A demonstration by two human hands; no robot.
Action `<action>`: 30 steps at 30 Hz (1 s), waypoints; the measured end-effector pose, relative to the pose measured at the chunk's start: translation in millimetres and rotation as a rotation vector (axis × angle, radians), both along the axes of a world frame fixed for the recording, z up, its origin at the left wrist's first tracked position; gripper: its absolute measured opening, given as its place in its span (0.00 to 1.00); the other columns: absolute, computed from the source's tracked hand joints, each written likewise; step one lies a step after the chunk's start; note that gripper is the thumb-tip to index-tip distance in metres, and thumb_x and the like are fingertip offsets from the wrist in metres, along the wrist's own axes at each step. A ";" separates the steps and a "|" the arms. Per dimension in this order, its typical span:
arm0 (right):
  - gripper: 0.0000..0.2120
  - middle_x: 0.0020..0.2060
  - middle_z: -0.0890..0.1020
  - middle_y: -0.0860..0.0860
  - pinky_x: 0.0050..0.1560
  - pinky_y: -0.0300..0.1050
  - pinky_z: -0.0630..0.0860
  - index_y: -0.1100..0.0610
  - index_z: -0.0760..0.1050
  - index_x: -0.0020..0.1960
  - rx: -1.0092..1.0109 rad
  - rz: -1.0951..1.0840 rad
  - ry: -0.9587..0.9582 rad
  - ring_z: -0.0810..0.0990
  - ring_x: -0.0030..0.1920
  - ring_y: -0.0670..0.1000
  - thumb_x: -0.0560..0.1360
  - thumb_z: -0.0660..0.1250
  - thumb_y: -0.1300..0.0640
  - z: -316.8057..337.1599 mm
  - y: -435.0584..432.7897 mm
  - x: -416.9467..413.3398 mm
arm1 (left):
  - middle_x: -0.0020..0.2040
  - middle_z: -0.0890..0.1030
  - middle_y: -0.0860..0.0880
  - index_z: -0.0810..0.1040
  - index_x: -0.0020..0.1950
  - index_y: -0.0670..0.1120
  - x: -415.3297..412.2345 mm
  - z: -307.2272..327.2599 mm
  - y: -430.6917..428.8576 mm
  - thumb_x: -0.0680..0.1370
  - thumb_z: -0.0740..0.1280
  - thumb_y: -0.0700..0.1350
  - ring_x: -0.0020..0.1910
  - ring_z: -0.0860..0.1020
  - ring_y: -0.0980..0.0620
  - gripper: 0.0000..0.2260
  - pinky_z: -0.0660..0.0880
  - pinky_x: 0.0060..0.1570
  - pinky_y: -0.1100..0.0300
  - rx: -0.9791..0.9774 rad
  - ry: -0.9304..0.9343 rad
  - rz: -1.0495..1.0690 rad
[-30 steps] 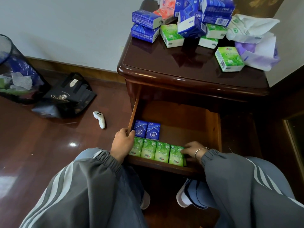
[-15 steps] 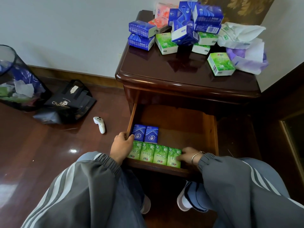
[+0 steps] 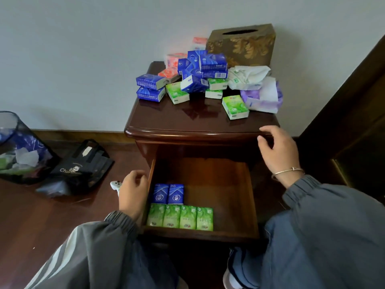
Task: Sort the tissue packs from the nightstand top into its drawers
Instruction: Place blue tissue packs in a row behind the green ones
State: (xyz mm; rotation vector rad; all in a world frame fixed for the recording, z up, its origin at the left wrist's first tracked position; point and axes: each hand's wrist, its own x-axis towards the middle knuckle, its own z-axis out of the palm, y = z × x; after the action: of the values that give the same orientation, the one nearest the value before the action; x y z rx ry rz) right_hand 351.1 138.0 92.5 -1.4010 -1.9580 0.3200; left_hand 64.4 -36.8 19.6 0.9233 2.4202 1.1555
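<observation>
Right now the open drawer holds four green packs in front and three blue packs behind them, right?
No. The head view shows only two blue packs behind the four green packs in the open drawer.

Six tissue packs in open drawer

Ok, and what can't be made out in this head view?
All in the head view:
1. Any lower drawers: hidden by the open drawer and the person's knees.
2. Red packs: partly behind the blue packs, so no count.
3. White controller: mostly behind the left hand.
4. Waste bin: cut off by the left edge.
</observation>
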 end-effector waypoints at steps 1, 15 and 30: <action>0.15 0.56 0.78 0.59 0.61 0.50 0.69 0.62 0.74 0.60 -0.004 -0.038 -0.041 0.75 0.59 0.60 0.75 0.66 0.59 0.1 12.2 3.1 | 0.46 0.79 0.49 0.80 0.50 0.42 2.0 11.9 5.5 0.77 0.62 0.38 0.45 0.75 0.53 0.07 0.66 0.46 0.61 0.054 0.051 -0.018; 0.25 0.68 0.70 0.59 0.63 0.58 0.65 0.59 0.69 0.69 -0.005 -0.244 -0.370 0.67 0.69 0.60 0.77 0.52 0.49 -33.2 57.2 -29.3 | 0.58 0.75 0.44 0.73 0.62 0.42 12.3 109.6 154.9 0.75 0.66 0.44 0.59 0.72 0.45 0.16 0.68 0.58 0.51 0.192 0.632 -0.455; 0.25 0.63 0.76 0.57 0.60 0.56 0.68 0.58 0.73 0.64 0.080 -0.306 -0.314 0.73 0.64 0.58 0.72 0.52 0.51 -43.0 59.5 -33.4 | 0.72 0.65 0.43 0.57 0.75 0.46 27.2 146.8 310.1 0.74 0.69 0.46 0.70 0.63 0.40 0.32 0.61 0.68 0.39 -0.226 1.057 -0.653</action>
State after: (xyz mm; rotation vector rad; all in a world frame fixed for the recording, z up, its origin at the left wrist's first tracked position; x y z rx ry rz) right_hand 317.8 197.5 49.5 -1.7512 -1.9310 -0.1260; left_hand 91.6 273.2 166.4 2.4147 2.4154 0.1056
